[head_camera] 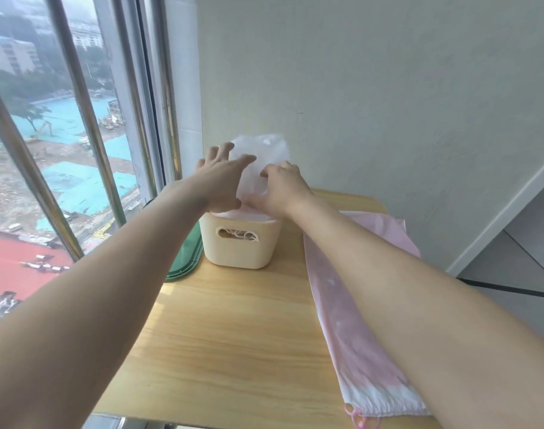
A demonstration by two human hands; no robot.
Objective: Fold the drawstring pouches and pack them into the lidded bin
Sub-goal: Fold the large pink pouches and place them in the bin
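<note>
From the head camera, both bare arms reach forward over a light wooden table (233, 329) to a cream plastic bin (239, 243) that stands at the table's far end, close to the wall. A pale, see-through pouch (261, 159) sticks up out of the bin's open top, its upper part rising above both hands. The left hand (221, 178) lies against the left side of this pouch with its fingers spread and nearly straight, pressing on it rather than curling round it. The right hand (283, 187) is at the pouch's right side, its fingers bent and pinching the thin material near the bin's rim. Through the handle slot in the bin's near wall, bits of cord and fabric show inside. A pink pouch (357, 320) lies flat along the right side of the table, partly under the right forearm, its gathered drawstring end at the near edge. A green tray (187, 258) sits just left of the bin, by the window (63, 150).
</note>
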